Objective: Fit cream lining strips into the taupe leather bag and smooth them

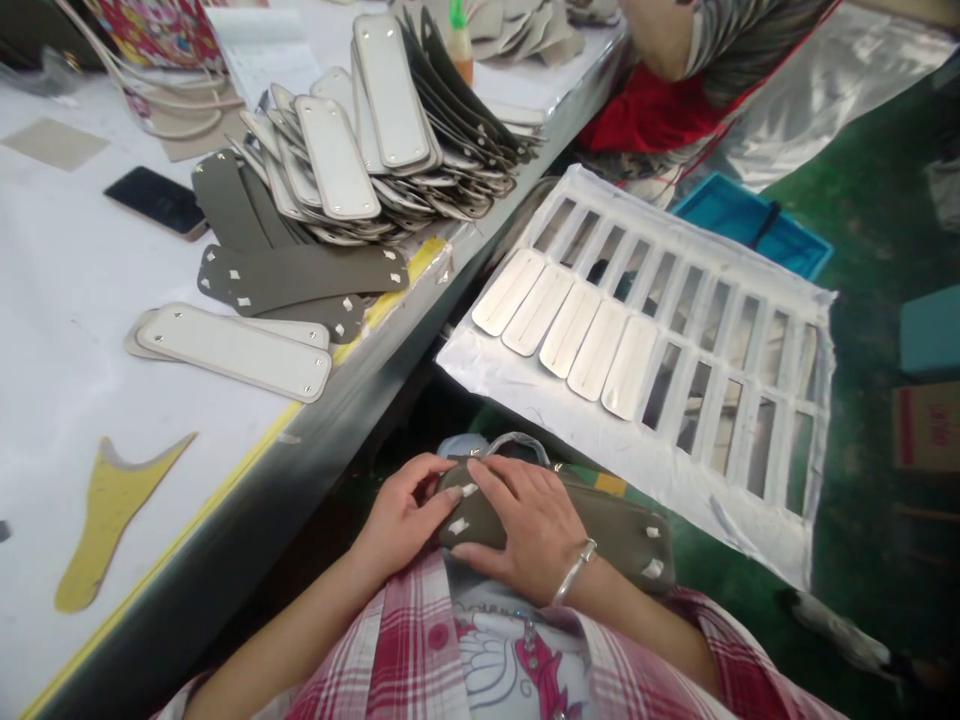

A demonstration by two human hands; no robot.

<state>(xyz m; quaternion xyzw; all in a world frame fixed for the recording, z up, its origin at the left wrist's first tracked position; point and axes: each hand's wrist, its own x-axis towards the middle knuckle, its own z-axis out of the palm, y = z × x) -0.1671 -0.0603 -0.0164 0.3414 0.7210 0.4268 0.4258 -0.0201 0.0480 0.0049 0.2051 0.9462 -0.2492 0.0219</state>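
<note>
A dark olive-grey leather panel [615, 530] with rounded ends and small white patches near its corners lies across my lap. My left hand [405, 515] pinches the panel's left end, thumb on top near a white patch, other fingers curled behind the edge. My right hand [529, 520] rests over the same end, fingers bent across the panel and thumb along its near side, gripping it. The fingertips of both hands meet close to the upper left corner. Part of the panel is hidden under my right hand.
Left, a white table holds piled pale panels [337, 160], olive panels [300, 278], a phone [156, 200] and a yellow template [112, 520]. Right, a white slotted rack [480, 375] carries several pale panels. A blue crate [750, 222] and another person's arm [660, 35] are beyond.
</note>
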